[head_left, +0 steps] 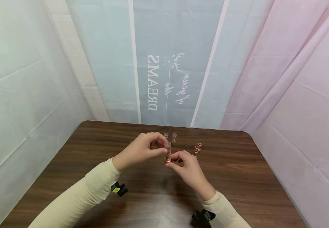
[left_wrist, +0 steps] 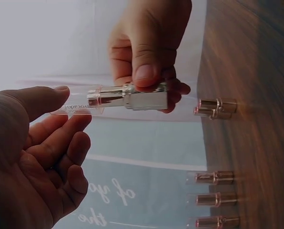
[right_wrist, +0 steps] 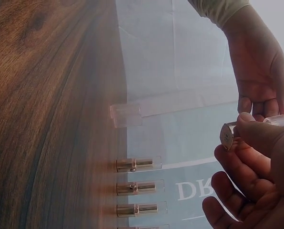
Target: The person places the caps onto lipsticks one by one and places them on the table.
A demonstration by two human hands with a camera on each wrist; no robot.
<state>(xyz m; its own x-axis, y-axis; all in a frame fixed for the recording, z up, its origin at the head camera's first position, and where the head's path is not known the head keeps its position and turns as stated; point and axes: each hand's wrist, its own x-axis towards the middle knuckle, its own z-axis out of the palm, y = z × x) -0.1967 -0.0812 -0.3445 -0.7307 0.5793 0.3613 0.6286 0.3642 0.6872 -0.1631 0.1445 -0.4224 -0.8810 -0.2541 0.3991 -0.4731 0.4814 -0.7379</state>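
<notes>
Between both hands, a gold lipstick (head_left: 168,158) stands upright above the table in the head view. My left hand (head_left: 142,148) pinches its clear cap (left_wrist: 77,99) between thumb and fingers. The cap's open end sits around the upper part of the lipstick; lettering shows through the clear wall. My right hand (head_left: 190,167) grips the square gold base between thumb and fingers. In the right wrist view, the flat underside of the base (right_wrist: 227,137) is visible beside the right thumb.
Several capped lipsticks (right_wrist: 136,187) stand in a row toward the back of the wooden table (head_left: 238,177). Uncapped red lipsticks (head_left: 195,152) stand right of my right hand. A loose clear cap (right_wrist: 126,116) stands on the table. Fabric curtains (head_left: 175,95) hang behind and at both sides.
</notes>
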